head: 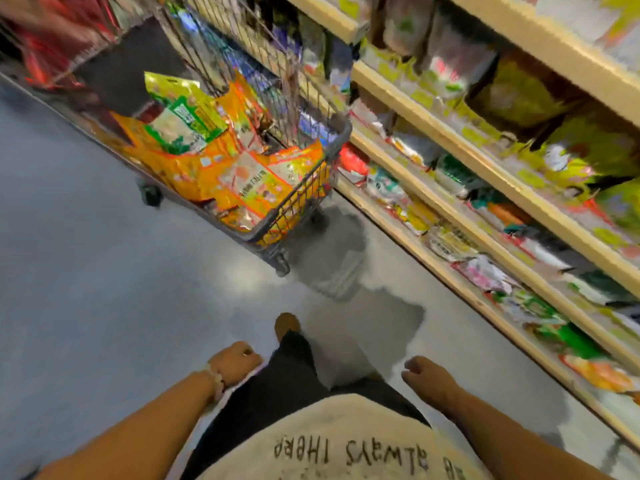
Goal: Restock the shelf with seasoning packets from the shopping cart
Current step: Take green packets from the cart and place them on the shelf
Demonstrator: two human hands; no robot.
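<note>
A wire shopping cart [304,188] stands ahead of me in the aisle, close to the shelving. It holds several orange seasoning packets [249,181] and a green-and-yellow packet [183,116] lying on top. My left hand [235,363] hangs low by my hip with loosely curled fingers and holds nothing. My right hand [427,375] hangs on the other side, also loosely curled and holding nothing. Both hands are well short of the cart. The view is blurred by motion.
Wooden shelves [450,216] packed with colourful packets run along the right side, from the cart down past me. Grey floor [104,271] spreads to the left. My foot [286,323] is stepping forward below the cart.
</note>
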